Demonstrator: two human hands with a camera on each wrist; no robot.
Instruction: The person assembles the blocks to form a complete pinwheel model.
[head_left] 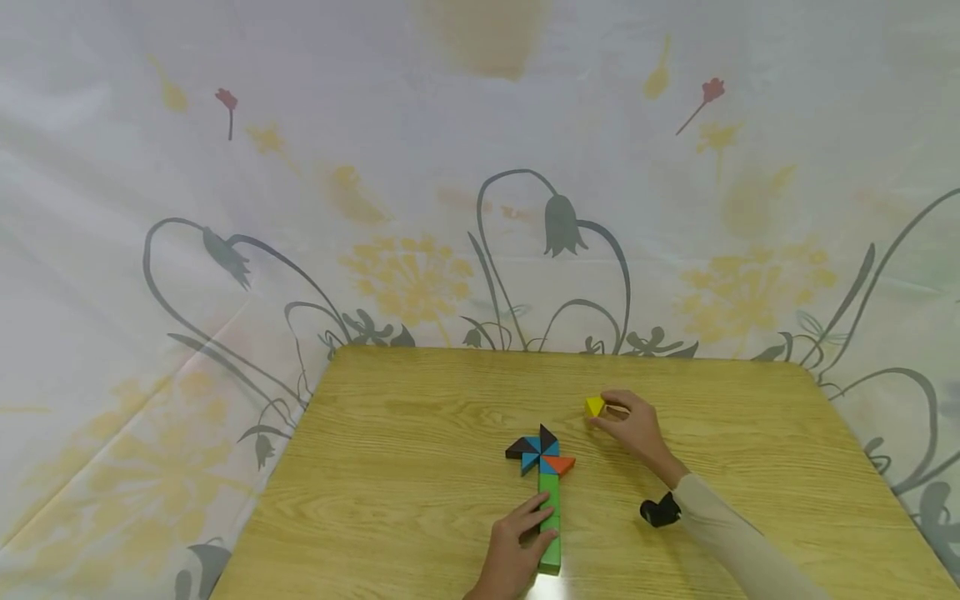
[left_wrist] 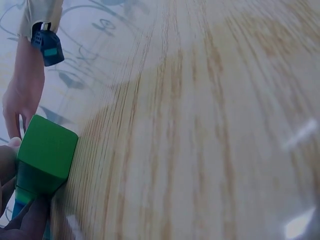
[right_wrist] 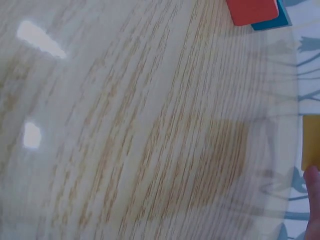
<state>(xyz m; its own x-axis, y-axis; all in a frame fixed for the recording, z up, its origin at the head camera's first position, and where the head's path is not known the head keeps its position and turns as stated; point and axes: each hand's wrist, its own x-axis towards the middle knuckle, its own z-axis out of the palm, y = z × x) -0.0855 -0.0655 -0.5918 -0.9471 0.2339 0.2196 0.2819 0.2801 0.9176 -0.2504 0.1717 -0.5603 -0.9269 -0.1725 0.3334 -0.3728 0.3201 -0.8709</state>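
Observation:
My right hand (head_left: pixel 633 423) pinches a yellow triangular block (head_left: pixel 595 406) between thumb and fingers, at the back right of the pinwheel shape. In the right wrist view, a fingertip touches the yellow block (right_wrist: pixel 311 142) at the right edge. My left hand (head_left: pixel 516 542) holds the green block stick (head_left: pixel 550 550), fingers against its left side and top, thumb over the top. The stick joins a pinwheel of blue triangles (head_left: pixel 529 459), black triangles (head_left: pixel 547 436) and an orange-red triangle (head_left: pixel 558 464). In the left wrist view, the green block's near end (left_wrist: pixel 47 150) lies between the left fingers.
The blocks lie on a wood-grain table (head_left: pixel 420 392). Behind it hangs a pale curtain (head_left: pixel 420 125) printed with flowers. A black wrist camera (head_left: pixel 660 510) sits at my right forearm, below the cuff. Bright reflections show on the tabletop.

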